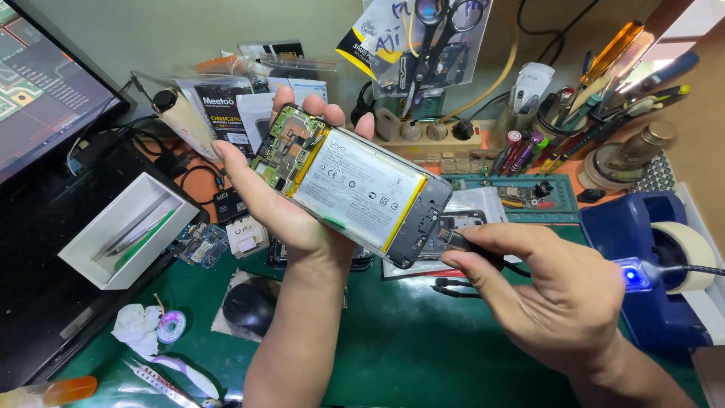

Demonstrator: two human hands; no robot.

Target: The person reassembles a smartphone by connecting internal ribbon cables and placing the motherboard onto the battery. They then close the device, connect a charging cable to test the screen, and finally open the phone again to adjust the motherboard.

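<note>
A green work mat (pixel 408 340) covers the bench, with a dark monitor (pixel 45 91) at its left edge. One opened smartphone (pixel 351 185), its back cover off, lies in the left hand (pixel 283 204), raised above the mat. Its long axis runs from upper left, where the circuit board (pixel 287 147) sits, down to lower right, where the bottom edge faces the right hand (pixel 555 298). The one white battery (pixel 355 185) fills its middle. The left fingers are curled around the phone's far edge, thumb on the near side. The right thumb and forefinger are pinched on one black cable plug (pixel 459 242), which sits at the phone's bottom edge, touching or just entering it; I cannot tell which. One pair of scissors (pixel 442 30) hangs on the wall behind.
</note>
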